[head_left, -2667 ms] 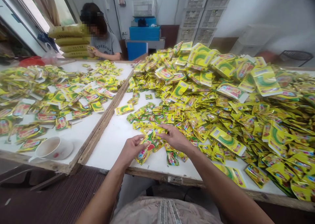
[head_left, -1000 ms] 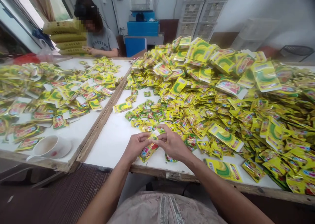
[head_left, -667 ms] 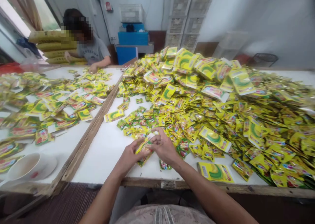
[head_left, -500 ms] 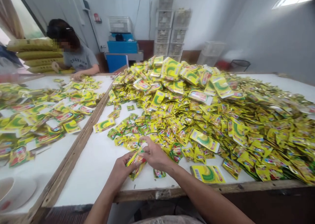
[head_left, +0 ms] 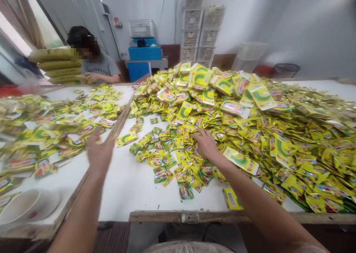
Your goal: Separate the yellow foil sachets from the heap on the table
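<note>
My left hand (head_left: 98,151) is smeared by motion above the wooden divider, beside the left-hand spread of packs. Its thumb stands apart from the fingers and I see nothing held in it. Over the near side of the big heap, my right hand (head_left: 205,143) reaches in with fingers stretched out, touching small yellow-green sachets (head_left: 186,160). Below it, a few green sachets (head_left: 185,190) lie loose on the white tabletop (head_left: 125,186). Larger flat yellow packs (head_left: 240,160) rest along the heap, one of them partly behind my right forearm.
A wooden strip (head_left: 83,182) divides the table. To its left lie many yellow packs (head_left: 44,134) and a white bowl (head_left: 20,206). A co-worker (head_left: 100,64) handles packs at the far left, near stacked sacks (head_left: 59,66). Clear bins (head_left: 191,34) and blue boxes (head_left: 144,53) stand behind.
My hands have come apart. The left, which held a pack with the right, has swung left to the divider; the right has moved up and right onto the heap. The view has shifted slightly.
</note>
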Motion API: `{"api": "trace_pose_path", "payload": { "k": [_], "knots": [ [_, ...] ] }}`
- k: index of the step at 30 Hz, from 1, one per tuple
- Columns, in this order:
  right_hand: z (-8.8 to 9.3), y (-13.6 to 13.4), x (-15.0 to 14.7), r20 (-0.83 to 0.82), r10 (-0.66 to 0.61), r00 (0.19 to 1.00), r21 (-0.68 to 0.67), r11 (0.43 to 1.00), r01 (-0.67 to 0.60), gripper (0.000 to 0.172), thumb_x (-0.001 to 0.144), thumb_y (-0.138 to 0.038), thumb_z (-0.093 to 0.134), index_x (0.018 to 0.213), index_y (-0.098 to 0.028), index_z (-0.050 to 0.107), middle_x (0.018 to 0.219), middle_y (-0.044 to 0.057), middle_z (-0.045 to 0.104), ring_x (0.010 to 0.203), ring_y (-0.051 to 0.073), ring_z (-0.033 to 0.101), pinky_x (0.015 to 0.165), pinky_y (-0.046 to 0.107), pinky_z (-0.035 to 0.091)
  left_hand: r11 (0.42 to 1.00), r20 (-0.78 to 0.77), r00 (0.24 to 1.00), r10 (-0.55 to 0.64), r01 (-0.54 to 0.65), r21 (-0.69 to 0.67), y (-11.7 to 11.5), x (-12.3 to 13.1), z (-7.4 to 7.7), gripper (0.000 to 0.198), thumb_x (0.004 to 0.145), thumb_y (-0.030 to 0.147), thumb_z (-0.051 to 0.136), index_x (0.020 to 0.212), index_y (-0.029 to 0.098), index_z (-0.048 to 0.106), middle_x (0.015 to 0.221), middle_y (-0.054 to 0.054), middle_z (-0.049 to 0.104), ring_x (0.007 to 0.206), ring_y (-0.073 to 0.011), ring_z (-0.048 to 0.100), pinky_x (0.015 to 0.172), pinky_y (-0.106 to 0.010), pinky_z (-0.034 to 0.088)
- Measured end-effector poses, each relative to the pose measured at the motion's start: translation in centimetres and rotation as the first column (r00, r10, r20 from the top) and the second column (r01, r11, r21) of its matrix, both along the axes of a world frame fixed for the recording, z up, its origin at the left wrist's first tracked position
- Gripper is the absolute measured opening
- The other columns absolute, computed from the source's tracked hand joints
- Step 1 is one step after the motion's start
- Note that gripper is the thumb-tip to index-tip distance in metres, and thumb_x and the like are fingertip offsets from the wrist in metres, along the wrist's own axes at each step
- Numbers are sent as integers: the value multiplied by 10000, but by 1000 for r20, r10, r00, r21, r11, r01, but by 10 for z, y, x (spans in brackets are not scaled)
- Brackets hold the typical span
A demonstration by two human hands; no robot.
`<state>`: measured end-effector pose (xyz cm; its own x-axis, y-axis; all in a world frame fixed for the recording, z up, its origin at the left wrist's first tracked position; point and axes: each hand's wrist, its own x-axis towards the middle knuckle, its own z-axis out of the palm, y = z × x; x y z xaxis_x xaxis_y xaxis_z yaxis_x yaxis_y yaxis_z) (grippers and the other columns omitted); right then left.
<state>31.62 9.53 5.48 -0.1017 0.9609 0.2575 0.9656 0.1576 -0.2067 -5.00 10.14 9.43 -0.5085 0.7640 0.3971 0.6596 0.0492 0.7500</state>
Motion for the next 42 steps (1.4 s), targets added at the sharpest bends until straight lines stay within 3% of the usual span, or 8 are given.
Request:
{"api": "trace_pose_path", "payload": {
  "k": [4,8,15,23,28,33,37,42],
  "knots": [
    [-5,0,5,83,39,996,20,999,-40,179,807,-145,467,778,-154,644,896,134,625,889,255,505,755,343,367,891,-61,951,-303,260,-372,-18,59,-34,171,733,340,586,773,187,652,711,-39,670,685,-207,616,637,-295,440],
    [-8,-24,-12,-246,-1,969,21,1000,6,171,847,-257,427,864,-187,582,713,63,582,701,208,517,628,300,377,762,-301,767,-567,349,-545,-29,99,-48,240,790,351,518,712,170,654,769,-117,677,773,-264,608,635,-317,387],
    [-24,-57,-53,-823,-153,546,-254,960,-115,229,786,-451,492,806,-226,455,560,-68,314,508,125,391,516,259,411,701,-379,645,-663,357,-618,-28,115,-54,201,726,162,507,836,116,668,802,-172,667,772,-304,612,640,-343,382],
    [-25,-67,-52,-730,-124,672,-256,961,-101,430,775,-503,494,564,-227,241,523,-68,214,495,100,230,481,240,209,804,82,894,-441,435,-405,-40,97,-66,364,703,244,514,1030,189,664,557,5,580,589,-196,560,596,-277,391],
    [-31,-68,-57,-682,-133,719,-245,968,-53,338,798,-466,490,588,-220,392,501,-51,341,493,124,327,497,245,244,792,663,637,-394,601,-108,-49,96,-76,355,684,387,631,943,148,682,566,22,586,537,-131,524,561,-240,410],
    [-20,-64,-71,-347,-105,932,6,993,114,181,824,-247,508,963,-169,593,959,113,614,878,251,492,739,344,335,909,698,672,-248,410,-72,-43,86,-78,328,578,378,735,802,140,699,645,2,656,601,-128,557,600,-232,426],
    [-15,-67,-106,-271,218,937,-59,968,-243,199,851,-251,528,1021,-177,600,1010,110,635,971,250,481,818,361,331,931,741,656,-144,344,-123,-46,71,-73,359,533,392,748,776,136,676,603,14,652,567,-127,571,553,-227,419],
    [-22,-69,-138,-161,569,807,-281,757,-590,217,762,-199,652,977,-188,619,893,78,655,914,234,509,763,327,342,886,861,509,-1,400,-235,-67,62,-64,419,432,313,795,772,147,618,526,27,628,469,-110,556,469,-206,398]
  ]
}}
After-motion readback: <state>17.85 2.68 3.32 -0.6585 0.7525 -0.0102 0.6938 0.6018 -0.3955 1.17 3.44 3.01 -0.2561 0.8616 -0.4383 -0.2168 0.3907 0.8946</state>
